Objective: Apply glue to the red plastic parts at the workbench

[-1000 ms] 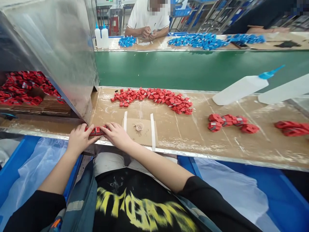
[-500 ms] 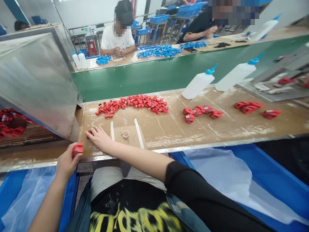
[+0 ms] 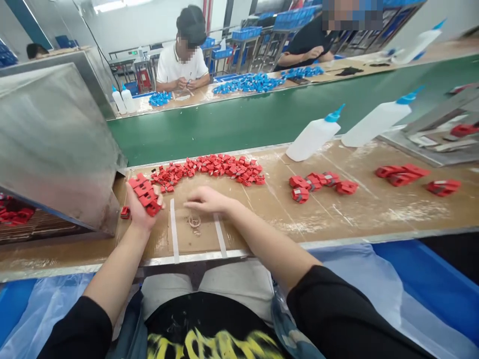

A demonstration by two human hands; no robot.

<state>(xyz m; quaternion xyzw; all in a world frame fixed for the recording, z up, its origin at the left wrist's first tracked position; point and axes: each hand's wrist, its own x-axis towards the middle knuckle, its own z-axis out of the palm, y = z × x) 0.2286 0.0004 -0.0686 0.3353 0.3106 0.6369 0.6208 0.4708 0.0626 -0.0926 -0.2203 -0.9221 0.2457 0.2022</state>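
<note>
Red blocks (image 3: 144, 193) sit in a row in the left grip (image 3: 140, 218), whose fingers and palm close around them above the worktop (image 3: 269, 219), their long axis slanting from far left to near right. Yellow lettering (image 3: 217, 344) on the black shirt (image 3: 198, 304) is cut off and too blurred to read. Well right of the row, the right grip (image 3: 209, 200) hangs near a pale ring (image 3: 194, 226), its fingers bent, though I cannot tell whether they pinch anything.
</note>
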